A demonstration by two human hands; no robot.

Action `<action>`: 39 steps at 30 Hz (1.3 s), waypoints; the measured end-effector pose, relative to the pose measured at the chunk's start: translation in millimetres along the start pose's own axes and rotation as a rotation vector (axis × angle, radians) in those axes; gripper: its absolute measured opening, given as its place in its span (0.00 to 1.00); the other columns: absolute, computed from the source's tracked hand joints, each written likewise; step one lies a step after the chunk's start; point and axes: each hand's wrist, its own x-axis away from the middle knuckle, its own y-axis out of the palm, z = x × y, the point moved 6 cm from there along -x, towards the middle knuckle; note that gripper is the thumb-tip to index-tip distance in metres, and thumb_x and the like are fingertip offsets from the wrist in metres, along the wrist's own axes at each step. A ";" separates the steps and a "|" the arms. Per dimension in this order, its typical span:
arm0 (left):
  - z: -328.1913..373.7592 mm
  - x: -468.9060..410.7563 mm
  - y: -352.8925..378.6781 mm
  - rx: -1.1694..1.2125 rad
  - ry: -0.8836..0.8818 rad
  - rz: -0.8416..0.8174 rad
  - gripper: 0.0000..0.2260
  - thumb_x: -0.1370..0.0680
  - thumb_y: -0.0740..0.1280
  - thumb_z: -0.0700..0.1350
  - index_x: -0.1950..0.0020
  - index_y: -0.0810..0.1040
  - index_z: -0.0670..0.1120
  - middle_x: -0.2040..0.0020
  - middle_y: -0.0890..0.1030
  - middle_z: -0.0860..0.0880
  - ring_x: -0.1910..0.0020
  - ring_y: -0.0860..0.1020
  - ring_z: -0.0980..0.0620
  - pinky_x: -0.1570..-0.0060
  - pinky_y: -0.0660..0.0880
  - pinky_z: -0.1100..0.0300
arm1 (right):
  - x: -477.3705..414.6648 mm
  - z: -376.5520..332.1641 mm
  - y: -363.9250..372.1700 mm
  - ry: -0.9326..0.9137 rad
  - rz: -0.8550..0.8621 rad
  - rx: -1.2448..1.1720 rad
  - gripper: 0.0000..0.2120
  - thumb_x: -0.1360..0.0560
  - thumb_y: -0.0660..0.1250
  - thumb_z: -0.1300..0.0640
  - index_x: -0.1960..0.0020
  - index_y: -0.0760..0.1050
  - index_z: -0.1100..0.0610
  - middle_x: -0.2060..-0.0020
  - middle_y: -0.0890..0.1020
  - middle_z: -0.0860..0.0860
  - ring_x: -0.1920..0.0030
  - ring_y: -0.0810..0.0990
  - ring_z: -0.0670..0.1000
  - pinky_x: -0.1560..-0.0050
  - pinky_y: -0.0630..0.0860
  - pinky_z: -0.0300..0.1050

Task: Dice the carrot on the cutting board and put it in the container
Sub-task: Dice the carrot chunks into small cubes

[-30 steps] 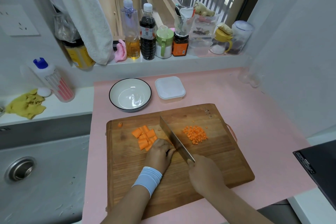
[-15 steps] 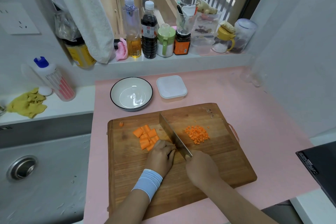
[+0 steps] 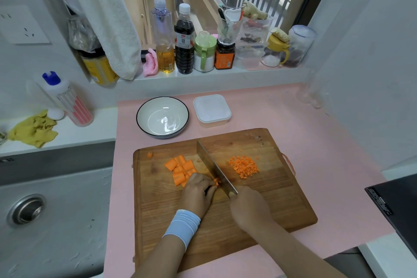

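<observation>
Starting far left, passing the steel sink (image 3: 56, 221) dropping below the counter edge, with a yellow cloth (image 3: 33, 130) and a blue-capped bottle (image 3: 67, 99) on the white ledge behind it. Crossing onto the pink mat (image 3: 327, 165) and finding the cutting board (image 3: 282, 205) lying slightly askew, its left edge near the mat's sink-side border and its near edge close to the counter front. Noting a black-rimmed bowl (image 3: 162, 116) just beyond the board's far edge. Spotting carrot chunks (image 3: 179, 168) heaped on the board's left half. Pinning a carrot piece with the left hand (image 3: 198, 194), fingers curled down over it, knuckles right against the blade. Gripping the knife (image 3: 214, 167) with the right hand (image 3: 250, 207), fingers wrapped round the handle, blade angling away toward the far edge. Catching the square white container (image 3: 212, 109) beside the bowl, apart from it. Seeing diced carrot (image 3: 244, 167) piled just right of the blade, with bare wood all round. Leaving open mat further right, ending at a black appliance (image 3: 394, 210) by the counter's right edge.
</observation>
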 end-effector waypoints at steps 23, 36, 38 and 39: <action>-1.5 -3.9 -0.4 0.005 0.005 -0.020 0.04 0.30 0.77 0.40 0.61 0.84 0.47 0.61 0.81 0.54 0.55 0.74 0.56 0.51 0.71 0.67 | 18.4 9.4 -0.2 -0.063 0.056 0.087 0.10 0.18 0.59 0.52 0.44 0.78 0.50 0.54 0.82 0.46 0.51 0.81 0.49 0.49 0.80 0.47; -4.7 -6.2 3.1 -0.024 -0.012 -0.042 0.04 0.28 0.76 0.41 0.59 0.83 0.49 0.59 0.80 0.55 0.54 0.73 0.57 0.48 0.65 0.73 | -11.2 16.7 2.8 -0.016 -0.067 -0.054 0.14 0.17 0.57 0.49 0.58 0.75 0.50 0.61 0.81 0.48 0.58 0.80 0.50 0.55 0.77 0.49; -1.5 -10.6 3.6 -0.059 -0.022 -0.076 0.03 0.26 0.74 0.43 0.59 0.81 0.49 0.59 0.80 0.55 0.54 0.71 0.57 0.50 0.66 0.70 | -14.8 25.5 -4.3 -0.002 -0.080 -0.113 0.15 0.17 0.58 0.49 0.58 0.76 0.50 0.62 0.81 0.48 0.60 0.80 0.49 0.58 0.76 0.47; 0.0 -13.5 5.2 -0.076 -0.037 -0.099 0.03 0.26 0.73 0.43 0.58 0.81 0.49 0.58 0.79 0.54 0.54 0.71 0.57 0.51 0.64 0.69 | -16.7 29.9 -8.8 0.003 -0.071 -0.123 0.15 0.17 0.58 0.48 0.58 0.77 0.50 0.63 0.81 0.48 0.61 0.80 0.49 0.59 0.76 0.46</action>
